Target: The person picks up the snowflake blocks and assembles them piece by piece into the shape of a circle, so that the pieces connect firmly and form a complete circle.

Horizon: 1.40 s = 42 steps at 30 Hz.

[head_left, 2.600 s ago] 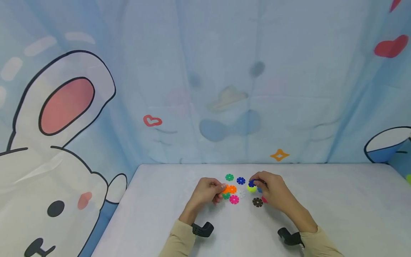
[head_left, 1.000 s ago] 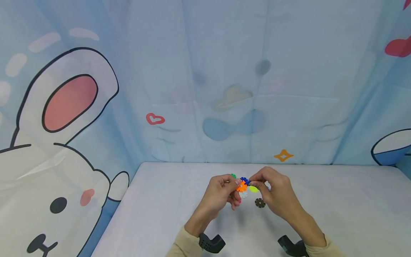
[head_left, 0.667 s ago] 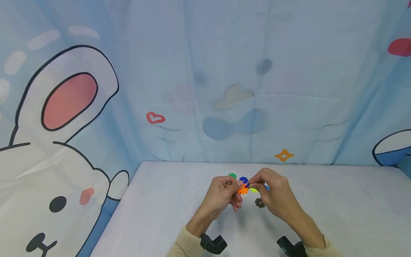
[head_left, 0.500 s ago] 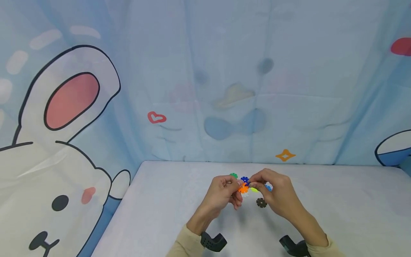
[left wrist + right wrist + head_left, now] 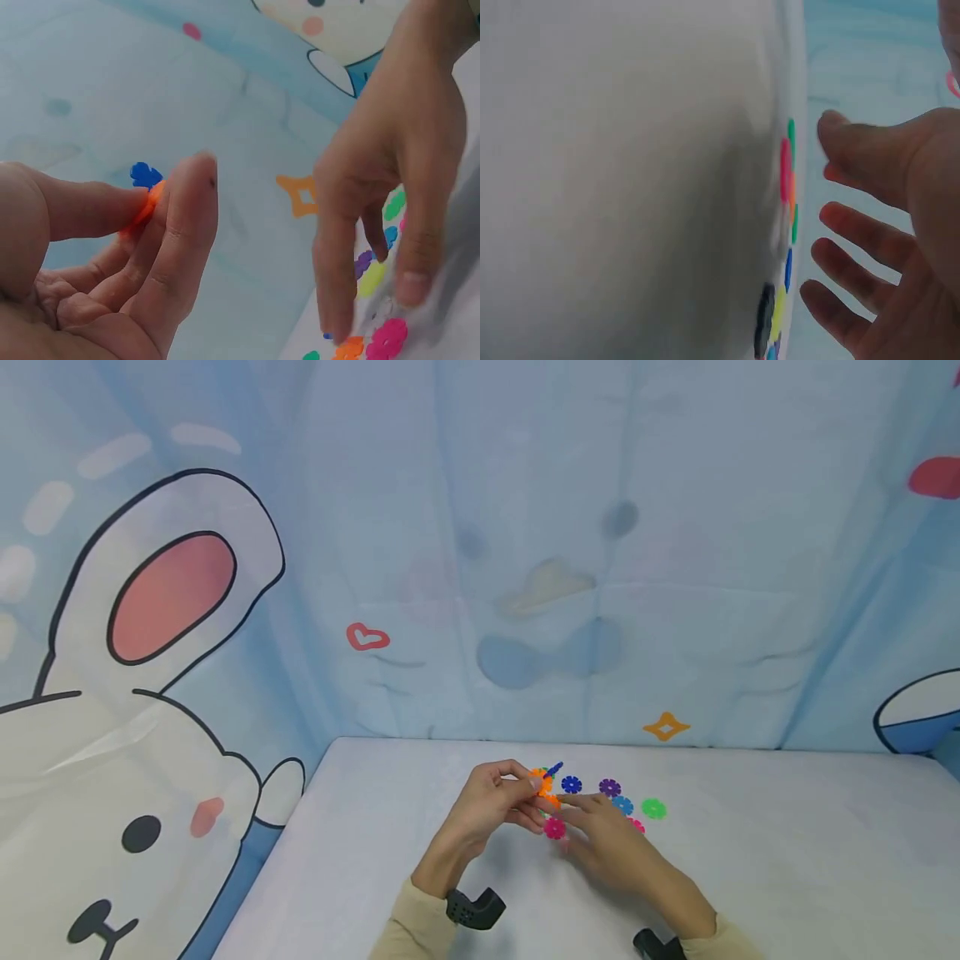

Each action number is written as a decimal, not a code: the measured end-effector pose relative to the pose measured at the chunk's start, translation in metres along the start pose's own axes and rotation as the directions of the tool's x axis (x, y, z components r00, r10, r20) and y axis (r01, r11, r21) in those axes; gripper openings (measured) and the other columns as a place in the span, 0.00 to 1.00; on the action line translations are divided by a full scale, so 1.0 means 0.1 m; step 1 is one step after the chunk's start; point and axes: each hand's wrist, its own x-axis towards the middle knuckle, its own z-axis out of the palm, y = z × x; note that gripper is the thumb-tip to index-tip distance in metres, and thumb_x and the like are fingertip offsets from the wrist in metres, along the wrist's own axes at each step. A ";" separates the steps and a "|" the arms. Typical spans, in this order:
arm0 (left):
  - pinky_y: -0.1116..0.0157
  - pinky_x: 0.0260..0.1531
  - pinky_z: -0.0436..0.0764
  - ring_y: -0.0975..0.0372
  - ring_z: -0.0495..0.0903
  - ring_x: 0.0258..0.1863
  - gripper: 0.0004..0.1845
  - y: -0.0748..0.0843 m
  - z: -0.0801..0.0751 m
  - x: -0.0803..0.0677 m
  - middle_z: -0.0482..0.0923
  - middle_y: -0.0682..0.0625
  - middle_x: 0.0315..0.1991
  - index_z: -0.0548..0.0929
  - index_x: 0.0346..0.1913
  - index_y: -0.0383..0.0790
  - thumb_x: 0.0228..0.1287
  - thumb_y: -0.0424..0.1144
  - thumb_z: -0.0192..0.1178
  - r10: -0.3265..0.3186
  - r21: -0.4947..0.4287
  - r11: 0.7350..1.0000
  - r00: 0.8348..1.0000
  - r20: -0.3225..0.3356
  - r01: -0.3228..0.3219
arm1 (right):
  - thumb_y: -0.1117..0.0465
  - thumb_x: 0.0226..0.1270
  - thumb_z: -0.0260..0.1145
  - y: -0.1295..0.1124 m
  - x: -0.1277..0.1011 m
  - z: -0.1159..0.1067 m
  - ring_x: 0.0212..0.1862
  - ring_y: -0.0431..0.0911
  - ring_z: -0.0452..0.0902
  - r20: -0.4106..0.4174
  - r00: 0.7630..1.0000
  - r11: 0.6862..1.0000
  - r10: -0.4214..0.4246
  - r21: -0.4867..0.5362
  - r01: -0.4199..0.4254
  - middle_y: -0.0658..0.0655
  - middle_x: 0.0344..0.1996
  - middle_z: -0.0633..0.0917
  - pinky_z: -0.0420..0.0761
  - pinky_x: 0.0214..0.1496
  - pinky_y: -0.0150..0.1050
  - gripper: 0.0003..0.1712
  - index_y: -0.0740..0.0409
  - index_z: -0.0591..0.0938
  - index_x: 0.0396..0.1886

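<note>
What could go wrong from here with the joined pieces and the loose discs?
1. The left hand pinches the joined orange and blue pieces only at the fingertips, above the table; a slip would likely drop them.
2. The right hand reaches open-fingered over the pink disc, with other discs close around it, so it may knock neighbours away.
3. The right hand covers some discs in the head view, so a pick could land on the wrong one.

The left hand (image 5: 491,806) is raised with its wrist bent, thumb and forefinger pinched together and the other fingers curled beneath. The right hand (image 5: 607,843) lies lower, palm down, fingers (image 5: 855,232) spread and nearly straight, holding nothing.
</note>
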 end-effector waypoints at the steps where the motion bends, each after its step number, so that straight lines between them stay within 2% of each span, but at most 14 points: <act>1: 0.61 0.32 0.92 0.60 0.88 0.23 0.05 0.00 0.00 0.00 0.90 0.33 0.35 0.81 0.42 0.30 0.76 0.31 0.61 -0.002 -0.008 1.000 1.000 -0.002 0.002 | 0.58 0.67 0.77 -0.02 0.00 0.03 0.68 0.63 0.77 0.022 1.000 1.000 -0.005 -0.007 0.005 0.60 0.66 0.84 0.79 0.69 0.68 0.21 0.54 0.89 0.59; 5: 0.62 0.32 0.92 0.61 0.89 0.23 0.03 -0.01 -0.01 -0.01 0.90 0.33 0.36 0.81 0.43 0.30 0.74 0.28 0.62 -0.017 -0.038 0.999 0.999 -0.036 0.016 | 0.61 0.61 0.80 -0.08 0.01 0.10 0.62 0.56 0.81 0.072 0.997 0.999 -0.005 -0.042 0.008 0.56 0.58 0.89 0.85 0.64 0.59 0.16 0.51 0.93 0.50; 9: 0.62 0.32 0.92 0.61 0.88 0.23 0.06 -0.01 -0.02 -0.02 0.91 0.40 0.32 0.81 0.47 0.30 0.73 0.29 0.63 -0.026 -0.051 0.998 0.998 -0.063 0.022 | 0.62 0.58 0.82 -0.12 0.02 0.11 0.54 0.49 0.82 0.054 0.999 0.997 0.000 -0.080 0.005 0.51 0.50 0.92 0.88 0.58 0.51 0.12 0.49 0.95 0.42; 13: 0.64 0.31 0.92 0.61 0.88 0.22 0.08 -0.01 -0.03 -0.02 0.90 0.43 0.30 0.83 0.49 0.30 0.74 0.31 0.63 -0.027 -0.048 0.999 0.998 -0.057 0.025 | 0.63 0.55 0.84 -0.14 0.02 0.10 0.43 0.40 0.77 0.020 1.000 0.994 0.006 -0.111 -0.004 0.44 0.37 0.92 0.85 0.47 0.38 0.09 0.47 0.94 0.34; 15: 0.64 0.30 0.91 0.61 0.87 0.22 0.08 -0.02 -0.03 -0.02 0.90 0.45 0.29 0.83 0.49 0.30 0.75 0.32 0.63 -0.028 -0.051 0.998 0.998 -0.051 0.025 | 0.63 0.53 0.85 -0.16 0.02 0.09 0.39 0.38 0.74 0.015 1.000 0.994 0.020 -0.110 -0.018 0.41 0.31 0.90 0.82 0.42 0.35 0.09 0.46 0.93 0.31; 18: 0.65 0.30 0.91 0.61 0.87 0.22 0.09 -0.03 -0.02 -0.02 0.89 0.45 0.28 0.84 0.48 0.29 0.75 0.34 0.64 -0.022 -0.061 0.998 0.999 -0.042 0.020 | 0.65 0.52 0.85 -0.19 0.04 0.08 0.36 0.37 0.73 0.025 0.997 0.994 0.079 -0.079 -0.077 0.40 0.27 0.87 0.81 0.42 0.35 0.11 0.47 0.90 0.29; 22: 0.64 0.31 0.92 0.60 0.88 0.22 0.09 -0.05 -0.01 -0.01 0.90 0.43 0.30 0.84 0.47 0.30 0.75 0.35 0.65 -0.025 -0.066 0.998 0.999 -0.030 0.023 | 0.65 0.51 0.86 -0.20 0.06 0.06 0.35 0.38 0.74 0.062 0.983 0.985 0.172 0.017 -0.174 0.41 0.27 0.83 0.84 0.42 0.36 0.15 0.48 0.89 0.35; 24: 0.64 0.31 0.92 0.60 0.88 0.23 0.08 -0.06 -0.01 -0.01 0.90 0.43 0.30 0.83 0.46 0.30 0.75 0.35 0.65 -0.033 -0.071 0.997 0.999 -0.027 0.031 | 0.64 0.52 0.85 -0.17 0.05 0.05 0.34 0.38 0.74 0.075 0.984 0.984 0.162 0.059 -0.166 0.41 0.27 0.81 0.83 0.39 0.33 0.15 0.48 0.89 0.36; 27: 0.64 0.31 0.92 0.60 0.88 0.23 0.08 -0.06 -0.01 -0.01 0.90 0.45 0.29 0.83 0.46 0.31 0.76 0.35 0.64 -0.042 -0.074 0.996 0.999 -0.021 0.040 | 0.64 0.58 0.82 -0.07 0.02 0.00 0.31 0.36 0.73 0.068 0.994 0.989 0.086 0.112 -0.093 0.41 0.26 0.80 0.79 0.34 0.30 0.09 0.47 0.89 0.34; 29: 0.64 0.32 0.92 0.60 0.88 0.23 0.07 -0.05 -0.01 0.00 0.89 0.45 0.29 0.83 0.46 0.32 0.77 0.35 0.63 -0.045 -0.078 0.996 0.999 -0.013 0.044 | 0.64 0.63 0.79 -0.01 0.02 -0.06 0.31 0.34 0.72 0.035 0.999 0.990 0.039 0.131 -0.043 0.41 0.26 0.79 0.78 0.33 0.29 0.07 0.47 0.89 0.32; 33: 0.64 0.33 0.92 0.60 0.88 0.24 0.08 -0.03 0.00 0.00 0.90 0.45 0.31 0.83 0.45 0.33 0.77 0.37 0.63 -0.048 -0.083 0.995 0.999 0.007 0.048 | 0.65 0.70 0.74 0.03 0.02 -0.26 0.31 0.34 0.74 -0.110 0.993 0.983 0.049 0.182 -0.028 0.43 0.29 0.83 0.80 0.33 0.29 0.05 0.49 0.89 0.36; 35: 0.64 0.34 0.92 0.60 0.89 0.25 0.08 -0.01 0.00 -0.01 0.90 0.45 0.32 0.83 0.45 0.33 0.77 0.37 0.63 -0.053 -0.086 0.995 0.998 0.022 0.055 | 0.63 0.73 0.72 0.02 0.01 -0.36 0.30 0.36 0.76 -0.204 0.976 0.974 0.071 0.227 -0.023 0.45 0.31 0.85 0.82 0.33 0.30 0.01 0.53 0.89 0.39; 38: 0.63 0.35 0.92 0.60 0.89 0.25 0.09 0.01 0.03 -0.03 0.90 0.45 0.33 0.83 0.45 0.33 0.77 0.38 0.63 -0.058 -0.090 0.994 0.998 0.038 0.061 | 0.61 0.76 0.70 -0.01 -0.03 -0.50 0.29 0.37 0.79 -0.328 0.936 0.949 0.124 0.314 -0.016 0.48 0.31 0.87 0.84 0.33 0.31 0.05 0.57 0.88 0.44; 42: 0.61 0.36 0.93 0.60 0.90 0.25 0.09 0.04 0.08 -0.06 0.91 0.43 0.33 0.83 0.45 0.33 0.77 0.38 0.64 -0.053 -0.082 0.995 0.997 0.047 0.057 | 0.61 0.77 0.69 -0.09 -0.08 -0.62 0.29 0.38 0.81 -0.409 0.897 0.915 0.168 0.403 0.012 0.51 0.31 0.86 0.86 0.33 0.32 0.08 0.59 0.88 0.49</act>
